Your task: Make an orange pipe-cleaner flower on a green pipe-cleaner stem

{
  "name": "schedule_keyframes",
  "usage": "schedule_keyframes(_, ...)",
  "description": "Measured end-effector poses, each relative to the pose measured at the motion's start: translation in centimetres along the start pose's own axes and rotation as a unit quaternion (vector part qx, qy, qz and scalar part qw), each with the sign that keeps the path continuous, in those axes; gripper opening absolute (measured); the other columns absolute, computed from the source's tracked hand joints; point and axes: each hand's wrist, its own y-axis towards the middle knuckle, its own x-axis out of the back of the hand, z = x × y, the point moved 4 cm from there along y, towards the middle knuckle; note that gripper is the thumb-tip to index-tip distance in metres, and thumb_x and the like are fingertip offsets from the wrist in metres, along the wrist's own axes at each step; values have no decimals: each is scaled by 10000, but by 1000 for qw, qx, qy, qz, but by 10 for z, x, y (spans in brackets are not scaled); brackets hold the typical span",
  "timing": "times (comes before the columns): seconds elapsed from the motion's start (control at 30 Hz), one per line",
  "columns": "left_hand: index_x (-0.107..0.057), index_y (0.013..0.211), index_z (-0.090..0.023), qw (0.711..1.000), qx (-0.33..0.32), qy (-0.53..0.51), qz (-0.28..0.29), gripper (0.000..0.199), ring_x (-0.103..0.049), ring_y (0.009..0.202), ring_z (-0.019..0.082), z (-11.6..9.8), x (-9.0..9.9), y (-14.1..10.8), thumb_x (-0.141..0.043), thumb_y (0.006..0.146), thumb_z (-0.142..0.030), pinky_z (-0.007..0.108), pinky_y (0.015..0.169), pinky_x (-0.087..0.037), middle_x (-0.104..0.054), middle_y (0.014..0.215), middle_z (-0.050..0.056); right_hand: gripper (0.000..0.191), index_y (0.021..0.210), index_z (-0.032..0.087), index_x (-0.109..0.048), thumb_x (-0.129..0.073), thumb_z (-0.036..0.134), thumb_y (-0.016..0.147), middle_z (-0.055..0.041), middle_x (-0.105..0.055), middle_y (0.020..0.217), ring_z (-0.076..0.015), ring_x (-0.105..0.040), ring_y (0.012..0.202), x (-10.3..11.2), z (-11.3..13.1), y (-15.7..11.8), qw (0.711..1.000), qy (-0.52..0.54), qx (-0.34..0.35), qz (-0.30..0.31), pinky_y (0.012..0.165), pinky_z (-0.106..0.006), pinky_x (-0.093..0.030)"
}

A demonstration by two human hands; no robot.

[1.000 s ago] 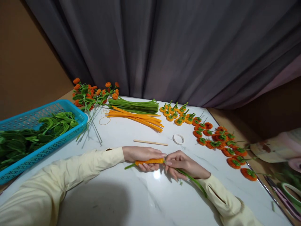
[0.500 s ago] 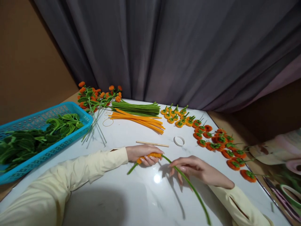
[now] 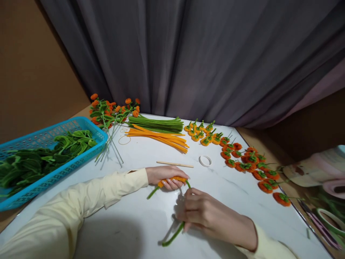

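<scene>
My left hand (image 3: 169, 177) is closed around a coiled orange pipe-cleaner piece (image 3: 179, 178), which shows above and between the fingers. A short green end sticks out at its lower left. From its right end a green pipe cleaner (image 3: 174, 235) bends down into my right hand (image 3: 201, 210), whose fingers are closed on it. The free tip of that green stem comes out below the right hand and points left, just over the white table. A thin wooden stick (image 3: 175, 164) lies behind my left hand, and a white ring (image 3: 205, 160) is to its right.
At left stands a blue basket (image 3: 100, 141) of green leaves. Green pipe cleaners (image 3: 155, 124), orange pipe cleaners (image 3: 159, 138) and finished orange flowers (image 3: 107, 108) lie at the back. Yellow flower heads (image 3: 205, 141) and orange ones (image 3: 250, 158) line the right; scissors (image 3: 319, 225) lie beyond.
My right hand has moved left and closed on the green pipe cleaner, bending it downward so its tip now points left. The left hand keeps its hold.
</scene>
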Motion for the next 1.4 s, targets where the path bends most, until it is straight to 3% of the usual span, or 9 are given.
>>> schedule_keyframes(0.13, -403, 642, -173, 1000, -14, 6, 0, 366, -160, 324, 18, -1, 1, -2, -666, 737, -409, 128, 281, -85, -300, 462, -93, 285, 816, 152, -603, -379, 257, 958, -29, -598, 715, -135, -468, 659, -12, -5, 5, 999, -19, -34, 11, 694, -286, -332)
schedule_keyframes(0.3, -434, 651, -164, 998, -37, -15, -38, 302, -166, 319, 15, -2, 2, -3, -633, 768, -358, 122, 277, -91, -293, 457, -96, 219, 815, 161, -550, -361, 159, 926, -20, -562, 731, -135, -426, 629, -18, 0, 4, 997, -30, -66, -16, 672, -283, -323)
schedule_keyframes(0.47, -425, 597, -153, 994, -32, -79, -75, 267, -165, 301, 12, -2, 5, 1, -557, 810, -248, 119, 263, -90, -273, 436, -96, 236, 766, 152, -535, -386, 178, 948, -24, -540, 689, -144, -438, 642, -27, 4, 2, 985, -120, -55, -107, 687, -298, -344)
schedule_keyframes(0.57, -428, 581, -146, 987, -30, -142, -68, 284, -165, 284, 10, -5, 8, 3, -497, 844, -228, 119, 251, -88, -271, 427, -94, 206, 872, 128, -556, -365, 99, 942, -27, -535, 675, -147, -448, 635, -22, 5, 0, 968, -174, -56, -174, 715, -312, -374)
schedule_keyframes(0.67, -399, 544, -148, 974, -44, -217, -50, 335, -181, 267, 9, -12, 10, 4, -442, 869, -218, 120, 238, -99, -278, 414, -85, 203, 996, 93, -544, -355, 56, 930, -31, -544, 689, -147, -465, 644, -15, 4, -4, 951, -187, -76, -233, 816, -349, -398)
schedule_keyframes(0.9, -383, 525, -151, 958, -75, -274, -42, 347, -206, 249, 16, -21, 1, 16, -409, 859, -240, 121, 227, -122, -276, 385, -77, 110, 922, 123, -558, -454, 89, 907, -2, -528, 644, -125, -457, 618, -18, -3, -10, 912, -197, -153, -325, 888, -382, -395)
schedule_keyframes(1.1, -377, 488, -146, 947, -105, -300, -47, 387, -196, 241, 16, -19, -1, 23, -362, 866, -227, 119, 224, -107, -261, 361, -70, 140, 913, 139, -567, -432, 104, 916, 7, -520, 627, -123, -460, 623, -21, -5, -10, 900, -191, -177, -349, 876, -383, -386)
schedule_keyframes(1.4, -325, 443, -165, 947, -90, -304, -55, 407, -167, 242, 21, -13, 4, 27, -391, 840, -225, 128, 216, -101, -223, 348, -72, 145, 821, 153, -560, -456, 59, 859, -4, -555, 642, -134, -459, 655, -23, -3, -9, 914, -129, -175, -342, 905, -410, -352)
